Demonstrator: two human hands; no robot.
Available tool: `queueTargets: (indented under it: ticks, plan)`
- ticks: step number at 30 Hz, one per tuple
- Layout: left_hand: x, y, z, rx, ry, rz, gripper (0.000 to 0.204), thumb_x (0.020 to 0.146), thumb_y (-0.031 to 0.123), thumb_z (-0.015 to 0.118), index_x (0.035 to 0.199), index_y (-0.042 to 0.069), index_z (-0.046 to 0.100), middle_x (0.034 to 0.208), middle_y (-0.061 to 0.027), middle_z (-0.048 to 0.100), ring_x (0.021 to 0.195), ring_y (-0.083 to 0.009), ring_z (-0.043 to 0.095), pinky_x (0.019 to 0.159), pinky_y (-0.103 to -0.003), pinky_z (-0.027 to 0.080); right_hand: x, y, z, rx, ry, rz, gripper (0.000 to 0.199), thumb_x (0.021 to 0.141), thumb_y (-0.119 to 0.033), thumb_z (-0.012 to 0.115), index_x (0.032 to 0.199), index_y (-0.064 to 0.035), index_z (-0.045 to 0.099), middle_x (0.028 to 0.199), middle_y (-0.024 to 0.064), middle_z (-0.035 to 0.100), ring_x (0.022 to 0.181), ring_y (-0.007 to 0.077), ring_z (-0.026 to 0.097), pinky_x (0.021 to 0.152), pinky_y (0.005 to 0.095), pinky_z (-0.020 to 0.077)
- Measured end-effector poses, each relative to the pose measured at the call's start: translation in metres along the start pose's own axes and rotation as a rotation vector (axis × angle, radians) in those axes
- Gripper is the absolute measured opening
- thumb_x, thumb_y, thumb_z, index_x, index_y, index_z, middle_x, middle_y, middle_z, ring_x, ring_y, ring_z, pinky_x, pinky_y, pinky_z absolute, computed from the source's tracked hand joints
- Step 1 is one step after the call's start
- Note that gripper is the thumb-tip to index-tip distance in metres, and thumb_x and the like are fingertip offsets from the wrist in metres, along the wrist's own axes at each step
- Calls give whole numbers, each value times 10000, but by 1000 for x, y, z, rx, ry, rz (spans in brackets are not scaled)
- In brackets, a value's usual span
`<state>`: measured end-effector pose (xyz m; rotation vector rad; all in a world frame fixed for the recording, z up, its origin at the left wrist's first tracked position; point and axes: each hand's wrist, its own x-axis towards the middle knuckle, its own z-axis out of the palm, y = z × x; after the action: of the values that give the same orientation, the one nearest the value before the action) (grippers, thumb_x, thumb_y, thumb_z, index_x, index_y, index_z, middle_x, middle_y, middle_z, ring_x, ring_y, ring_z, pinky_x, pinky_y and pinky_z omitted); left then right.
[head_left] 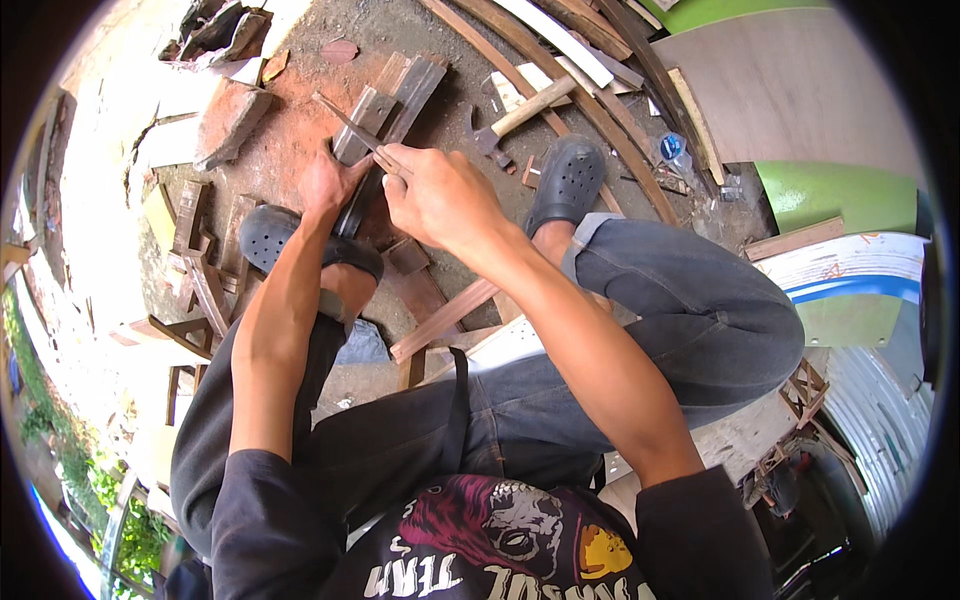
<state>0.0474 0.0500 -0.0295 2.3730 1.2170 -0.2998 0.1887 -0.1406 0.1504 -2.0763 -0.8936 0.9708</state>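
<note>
My left hand [330, 182] is closed around the near end of a short wooden block [362, 124], just in front of my left foot. Closed in my right hand [436, 190] is a narrow, tapering tool [345, 120] with a pointed tip. It lies slantwise across the block, its tip toward the far left. My fingers hide its near end, and its exact kind does not show clearly. Beside and under the block runs a longer dark wooden beam [414, 95], passing between my feet.
A claw hammer [530, 110] lies on the ground beyond my right shoe [568, 178]. Long wooden strips [600, 125] stretch along the right. A broken brick-like chunk [230, 122] and wood offcuts [200, 250] lie to the left. A plastic cup [672, 150] stands near panels [800, 80].
</note>
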Motion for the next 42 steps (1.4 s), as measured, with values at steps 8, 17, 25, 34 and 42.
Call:
queueTargets:
  ticks: [8, 17, 25, 34, 42]
  plan:
    - [0, -3, -8, 14, -1, -2, 974, 742, 729, 733, 1303, -47, 553, 1123, -314, 690, 1030, -443, 691, 889, -500, 545, -19, -5, -13, 69, -25, 8, 326, 914, -209, 608, 1197, -68, 690, 883, 267, 697, 832, 459, 683, 733, 515, 560]
    - [-5, 6, -17, 35, -13, -12, 961, 742, 704, 745, 1300, -51, 536, 1099, -320, 690, 1028, -446, 689, 866, -505, 551, -101, 13, -39, 90, 144, -28, 219, 896, -210, 605, 1023, -61, 702, 850, 223, 725, 818, 432, 713, 747, 518, 579]
    - [3, -1, -3, 31, -3, 36, 988, 733, 734, 738, 1304, -46, 534, 1114, -304, 691, 1039, -443, 685, 874, -500, 552, 10, -13, 13, -54, 18, -11, 247, 926, -215, 604, 1098, -66, 701, 858, 264, 692, 845, 476, 675, 727, 533, 554]
    - [-3, -2, -11, 48, -44, -41, 1096, 694, 846, 674, 1299, -61, 558, 1166, -294, 680, 1092, -424, 673, 906, -487, 547, -199, -22, -118, 100, 243, 111, 353, 927, -117, 654, 1239, 48, 662, 1080, 247, 732, 1017, 321, 736, 857, 358, 556]
    - [13, 17, -31, -259, 183, -25, 752, 1036, 594, 339, 1226, -69, 640, 1164, -362, 650, 1116, -467, 645, 971, -541, 488, -243, -19, -115, 92, 431, 160, 373, 933, -107, 650, 1254, 83, 645, 1064, 243, 739, 980, 237, 726, 856, 335, 545]
